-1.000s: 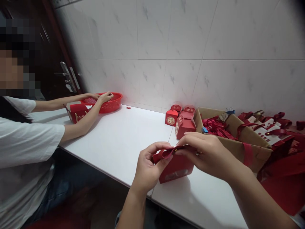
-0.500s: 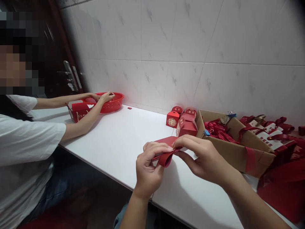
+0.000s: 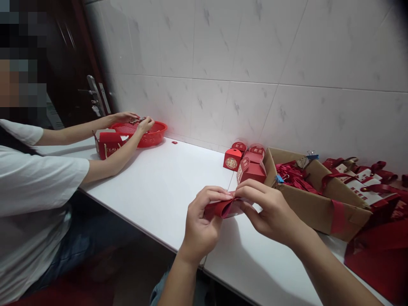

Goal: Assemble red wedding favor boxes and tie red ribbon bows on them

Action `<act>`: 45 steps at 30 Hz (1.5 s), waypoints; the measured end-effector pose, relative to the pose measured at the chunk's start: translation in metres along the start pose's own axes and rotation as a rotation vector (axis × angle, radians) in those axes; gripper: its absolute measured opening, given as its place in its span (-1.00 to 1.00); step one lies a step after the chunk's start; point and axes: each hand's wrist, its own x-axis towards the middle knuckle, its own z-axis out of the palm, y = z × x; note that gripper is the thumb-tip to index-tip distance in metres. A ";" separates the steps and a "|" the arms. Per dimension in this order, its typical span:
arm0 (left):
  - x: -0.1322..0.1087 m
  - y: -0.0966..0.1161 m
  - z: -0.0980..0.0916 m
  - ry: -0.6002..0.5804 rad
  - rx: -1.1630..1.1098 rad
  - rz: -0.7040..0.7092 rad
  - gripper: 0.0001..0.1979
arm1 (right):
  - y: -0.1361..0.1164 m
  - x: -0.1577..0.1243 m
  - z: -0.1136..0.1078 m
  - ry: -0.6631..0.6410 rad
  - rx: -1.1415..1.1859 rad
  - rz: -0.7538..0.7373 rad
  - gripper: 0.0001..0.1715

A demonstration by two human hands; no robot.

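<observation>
Between my two hands, above the front part of the white table [image 3: 165,204], is a folded red paper box [image 3: 223,209] with a looped flap facing me. My left hand [image 3: 204,216] is closed round its left side, thumb below and fingers over the top. My right hand [image 3: 266,208] pinches its right end, fingertips meeting those of the left hand at the middle. The fingers cover much of the box. Just beyond stand several small red gift boxes with gold and white lettering, the closest a red gift box [image 3: 251,170].
To the right stands a cardboard box [image 3: 321,210] of red ribbons [image 3: 291,176], with clips on its rim; red-and-white gift bags [image 3: 363,185] lie beyond. At left, a co-worker's hands [image 3: 140,121] handle something small over a red plastic basket [image 3: 156,134], beside a red box [image 3: 110,144].
The red paper box has tilted in my hands and its looped flap looks flatter. The co-worker's hands have lifted a small item above the basket. My view has shifted slightly.
</observation>
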 end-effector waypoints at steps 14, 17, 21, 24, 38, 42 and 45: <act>-0.003 0.001 0.006 0.091 -0.172 -0.310 -0.66 | 0.000 0.000 0.000 -0.049 0.123 0.119 -0.76; -0.002 0.000 0.009 0.122 -0.130 -0.301 -0.67 | 0.004 0.000 0.004 -0.026 0.152 0.188 -0.84; -0.002 -0.003 0.012 0.179 -0.073 -0.322 -0.68 | 0.010 -0.001 0.012 -0.020 0.172 0.255 -0.97; -0.002 -0.004 0.013 0.218 -0.072 -0.344 -0.70 | 0.012 -0.001 0.017 -0.020 0.170 0.281 -0.92; -0.002 0.010 0.011 0.201 -0.022 -0.416 -0.61 | 0.000 -0.001 0.007 -0.070 0.145 0.282 -0.92; -0.002 0.007 0.016 0.176 -0.031 -0.417 -0.58 | -0.004 0.002 -0.003 -0.131 0.096 0.372 -0.96; -0.002 0.000 0.019 0.127 -0.015 -0.350 -0.53 | -0.004 0.002 -0.008 -0.131 0.149 0.383 -0.78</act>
